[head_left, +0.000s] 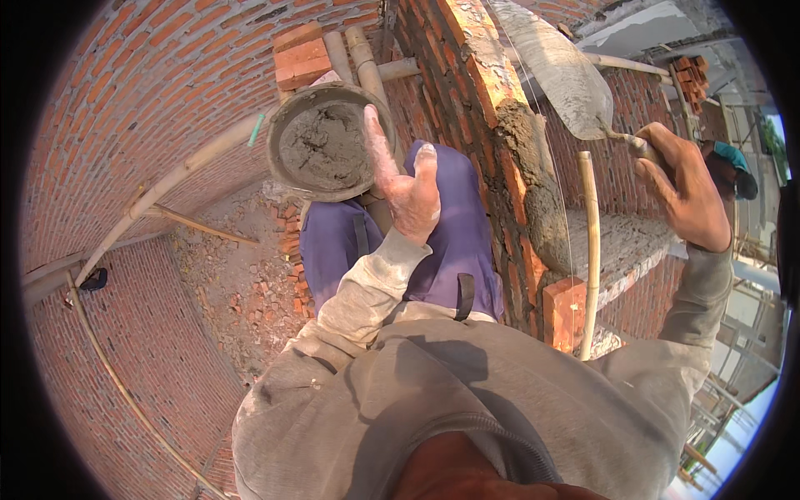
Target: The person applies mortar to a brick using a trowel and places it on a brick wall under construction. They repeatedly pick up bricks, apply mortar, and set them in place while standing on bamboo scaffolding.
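Note:
My right hand is closed round the handle of a trowel. Its broad blade, smeared with grey mortar, is raised beside the far part of a brick wall. Wet mortar lies in a thick lump along the top of that wall. My left hand is held over my knees with the index finger and thumb stretched apart, and nothing is in it. Its index fingertip overlaps the right rim of a round bucket of grey mortar; whether it touches cannot be made out.
Red bricks are stacked beyond the bucket, near bamboo poles. A thin string runs along the wall, beside an upright bamboo stake. One brick sits at the wall's near end. Rubble lies far below on the left.

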